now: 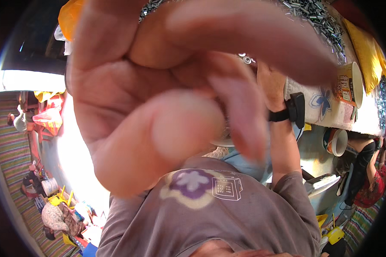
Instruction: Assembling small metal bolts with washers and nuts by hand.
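Note:
My left hand (158, 79) is very close to the camera and fills much of the view, blurred. Its fingers are loosely bent and apart, and nothing shows between them. Behind it, my right hand (271, 83) rests at the table edge, with a black strap and a small black device (295, 109) on its wrist. The left hand covers the right hand's fingers, so whatever they touch is hidden. Small round metal pieces (245, 59) lie beside the right hand. Farther back on the cloth-covered table (304, 83) is a heap of short metal tubes (319, 23).
A printed tub (349, 85) stands on the table's right, near a yellow bag (364, 51). Below are a white bucket (339, 142) and a person in red (371, 186). An orange bag (69, 19) is at upper left. Another person (58, 218) bends over at lower left.

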A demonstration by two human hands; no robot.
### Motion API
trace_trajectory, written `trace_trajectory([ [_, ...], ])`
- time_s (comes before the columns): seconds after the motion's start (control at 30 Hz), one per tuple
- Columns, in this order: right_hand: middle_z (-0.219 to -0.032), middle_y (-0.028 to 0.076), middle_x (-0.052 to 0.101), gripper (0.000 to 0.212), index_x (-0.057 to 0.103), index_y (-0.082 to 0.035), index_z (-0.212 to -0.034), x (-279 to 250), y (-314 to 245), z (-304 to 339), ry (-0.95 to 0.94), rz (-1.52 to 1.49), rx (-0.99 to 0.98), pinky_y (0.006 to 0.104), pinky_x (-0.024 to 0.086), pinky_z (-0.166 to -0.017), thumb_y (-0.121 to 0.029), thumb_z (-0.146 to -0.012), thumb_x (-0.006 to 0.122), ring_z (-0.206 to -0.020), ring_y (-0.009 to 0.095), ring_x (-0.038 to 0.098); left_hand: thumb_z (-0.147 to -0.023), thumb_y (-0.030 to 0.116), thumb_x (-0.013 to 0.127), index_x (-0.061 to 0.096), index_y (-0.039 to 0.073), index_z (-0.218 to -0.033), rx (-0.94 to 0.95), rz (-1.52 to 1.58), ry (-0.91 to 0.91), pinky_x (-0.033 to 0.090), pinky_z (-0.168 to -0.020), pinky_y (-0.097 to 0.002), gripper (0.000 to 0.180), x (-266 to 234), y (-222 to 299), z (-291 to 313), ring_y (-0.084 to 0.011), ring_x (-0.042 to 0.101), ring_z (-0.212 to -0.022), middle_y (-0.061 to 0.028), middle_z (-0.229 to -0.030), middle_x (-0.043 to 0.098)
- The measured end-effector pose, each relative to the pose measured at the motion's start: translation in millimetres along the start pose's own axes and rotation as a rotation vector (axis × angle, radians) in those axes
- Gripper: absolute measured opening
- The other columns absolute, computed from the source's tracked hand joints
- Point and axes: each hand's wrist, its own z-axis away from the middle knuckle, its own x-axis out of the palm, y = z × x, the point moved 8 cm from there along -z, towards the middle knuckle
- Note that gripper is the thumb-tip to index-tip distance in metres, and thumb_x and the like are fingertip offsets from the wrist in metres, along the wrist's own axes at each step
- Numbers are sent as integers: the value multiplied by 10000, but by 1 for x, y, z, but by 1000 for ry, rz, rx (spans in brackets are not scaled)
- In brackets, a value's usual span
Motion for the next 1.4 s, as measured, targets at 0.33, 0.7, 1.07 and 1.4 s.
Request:
trace_trajectory([
  [0.33,-908,170,606,192,606,-42,-1004,57,23,-43,-259,417,-299,412,471,-712,-103,-828,563,-844,375,576,-879,-3,482,446,-33,-1159,-444,-602,670,462,-692,-223,283,-128,-125,103,-101,563,-746,-127,-952,633],
  [0.7,-861,139,569,75,560,-35,-843,63,20,-32,-295,364,-309,431,467,-700,-58,-776,586,-832,345,564,-878,35,516,488,-32,-1124,-577,-741,685,470,-700,-230,257,-137,-148,99,-114,572,-779,-120,-965,618],
  [1.07,-834,151,577,141,592,-32,-850,44,16,-38,-214,376,-394,410,472,-693,-138,-766,631,-821,340,574,-829,51,576,596,25,-1001,-222,-1526,392,459,-628,-264,175,-140,-148,28,-122,585,-705,-86,-883,641],
  [1.4,-707,234,579,107,570,52,-793,25,18,-46,-202,193,-120,399,449,-601,-50,-762,581,-689,355,599,-743,42,499,558,-3,-832,-252,-1856,18,404,-742,-479,116,-143,-215,10,-364,524,-868,-176,-872,584],
])
